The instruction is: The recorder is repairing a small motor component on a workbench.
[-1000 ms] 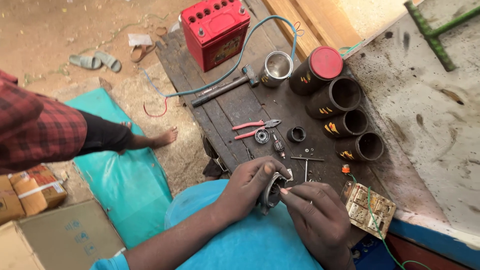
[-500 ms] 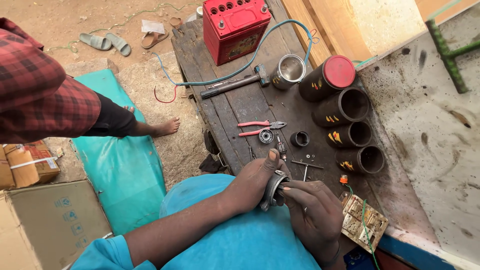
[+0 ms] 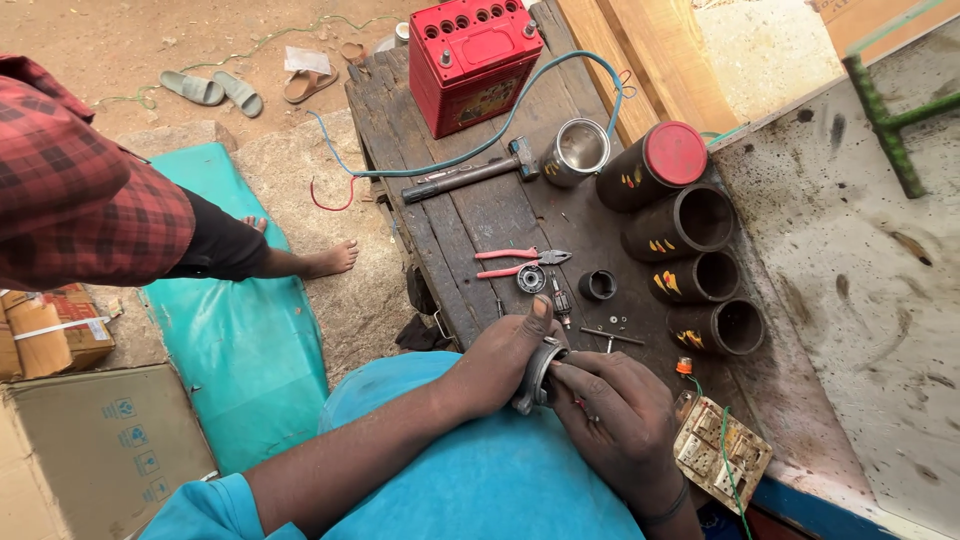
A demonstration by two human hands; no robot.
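hands (image 3: 560, 385) unmoved; round metal part (image 3: 535, 375) clasped between them.

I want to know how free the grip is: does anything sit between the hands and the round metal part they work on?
Nothing visible does. The left hand cups the round metal part directly, and the right hand touches its other side with bare fingers.

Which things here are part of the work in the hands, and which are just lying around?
In the work: left hand and right hand on a round metal part; nearby pliers, small black ring, loose screws.

Lying about: red battery, hammer, steel cup, black tubes, sandals, cardboard box.
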